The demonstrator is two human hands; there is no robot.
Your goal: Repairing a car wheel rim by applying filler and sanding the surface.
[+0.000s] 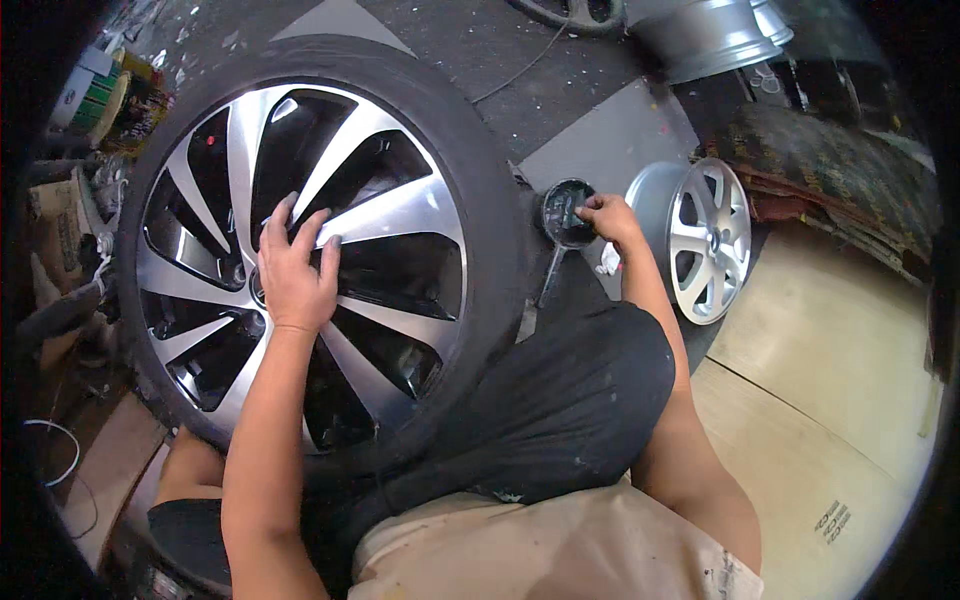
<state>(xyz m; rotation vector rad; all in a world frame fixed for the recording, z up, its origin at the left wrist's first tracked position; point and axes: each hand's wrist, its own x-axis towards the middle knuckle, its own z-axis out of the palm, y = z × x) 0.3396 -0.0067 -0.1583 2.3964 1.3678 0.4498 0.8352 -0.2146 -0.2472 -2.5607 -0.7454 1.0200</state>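
A large alloy wheel [405, 212] with silver and black spokes, fitted with a black tyre [488, 190], stands tilted before me on the left. My left hand [298, 268] lies on the spokes near the hub, fingers spread and holding nothing. To the right of the tyre is a small round black pan [556, 236] with a long handle pointing back toward my leg; something dark is inside it. My right hand [608, 217] reaches over the pan's right side. Its fingers are pinched together at the dark contents, and what they grip is too small and dark to make out.
A silver wheel rim [712, 240] stands at the right, beside wooden boards [820, 350]. Another silver rim [715, 45] and part of a dark ring-shaped object [570, 15] are at the far side. Cans [95, 90] and cardboard scraps [60, 215] crowd the left.
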